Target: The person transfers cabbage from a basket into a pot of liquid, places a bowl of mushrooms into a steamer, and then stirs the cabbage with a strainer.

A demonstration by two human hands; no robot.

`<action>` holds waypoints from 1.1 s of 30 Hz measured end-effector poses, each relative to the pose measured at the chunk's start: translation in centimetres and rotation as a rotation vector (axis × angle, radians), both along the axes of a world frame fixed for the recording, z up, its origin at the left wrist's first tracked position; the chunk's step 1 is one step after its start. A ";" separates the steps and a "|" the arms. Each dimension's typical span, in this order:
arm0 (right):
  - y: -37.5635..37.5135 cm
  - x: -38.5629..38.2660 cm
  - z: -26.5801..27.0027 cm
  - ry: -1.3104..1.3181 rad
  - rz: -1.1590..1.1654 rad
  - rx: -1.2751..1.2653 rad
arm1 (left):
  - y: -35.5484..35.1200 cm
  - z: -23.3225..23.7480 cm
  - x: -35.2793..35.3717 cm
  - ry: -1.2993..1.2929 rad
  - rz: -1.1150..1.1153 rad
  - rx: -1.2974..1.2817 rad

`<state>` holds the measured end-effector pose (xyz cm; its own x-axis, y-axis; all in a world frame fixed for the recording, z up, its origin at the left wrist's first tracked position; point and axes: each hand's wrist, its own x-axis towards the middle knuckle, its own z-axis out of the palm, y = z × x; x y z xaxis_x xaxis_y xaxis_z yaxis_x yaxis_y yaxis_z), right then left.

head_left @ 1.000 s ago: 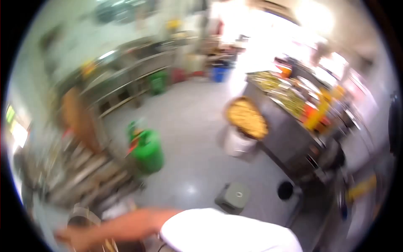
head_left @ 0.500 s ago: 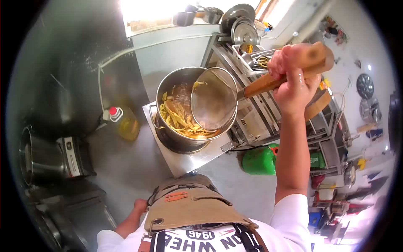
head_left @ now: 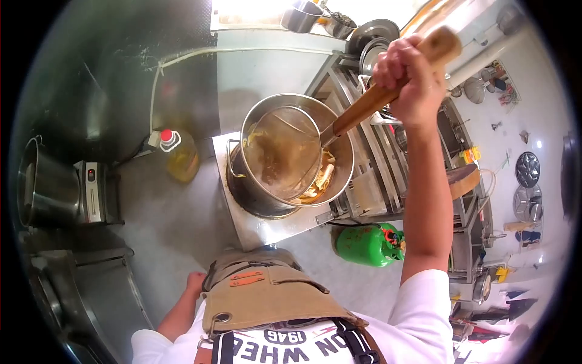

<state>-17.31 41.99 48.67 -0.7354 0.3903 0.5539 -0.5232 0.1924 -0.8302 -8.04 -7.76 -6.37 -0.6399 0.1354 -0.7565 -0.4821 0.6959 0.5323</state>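
Note:
My right hand point(head_left: 414, 82) is closed around the wooden handle of a large mesh strainer point(head_left: 284, 151), near the end of the handle. The strainer's round head is tilted inside a tall steel stockpot point(head_left: 293, 100), over its left and middle part. Brownish liquid and some yellowish pieces show through the mesh. Yellow-brown pieces point(head_left: 321, 182) of food lie at the pot's lower right, beside the strainer's rim. The pot stands on a steel-topped burner stand point(head_left: 257, 233). My left hand point(head_left: 195, 281) hangs low by my apron point(head_left: 267, 300); its fingers are hidden.
An oil jug with a red cap point(head_left: 182, 159) stands left of the stove. Another big pot point(head_left: 51, 185) is at far left. A green gas cylinder point(head_left: 364, 246) sits on the floor at right, under a steel rack point(head_left: 357, 136). Lids and pans line the window ledge.
The strainer head has moved left and deeper into the pot, covering pieces that showed there before. My right hand has shifted slightly up and left. My view has turned a little.

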 end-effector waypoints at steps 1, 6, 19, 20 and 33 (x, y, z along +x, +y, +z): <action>-0.5 -0.2 -0.7 -0.023 -0.010 0.046 | -0.1 0.0 -0.2 0.053 -0.085 -0.029; -4.1 1.2 -3.8 -0.092 -0.077 0.360 | -2.6 -2.1 -0.1 0.146 -0.268 0.003; -6.4 4.8 1.9 0.147 0.197 0.291 | -4.5 -4.3 0.4 0.043 -0.263 0.064; -5.2 4.2 2.4 0.140 0.112 0.201 | -4.1 -3.0 0.1 0.025 -0.242 0.051; 0.8 1.4 -4.6 0.086 -0.587 0.139 | -5.8 -4.3 -0.4 0.154 -0.413 0.032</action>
